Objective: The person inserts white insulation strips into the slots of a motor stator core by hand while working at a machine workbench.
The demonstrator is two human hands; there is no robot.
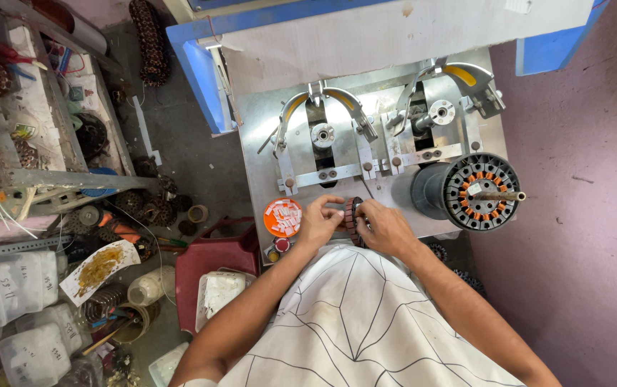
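My left hand and my right hand both grip a small round stator core with copper windings, held on edge between them at the near rim of a metal machine plate. An orange lid full of small white slips lies just left of my left hand. A larger black stator with copper coils sits on a shaft right of my right hand.
Two winding heads with curved arms stand on the plate. A red stool holding a white tub, plastic jars, and a cluttered metal shelf with several stator parts lie to the left. Pink floor lies to the right.
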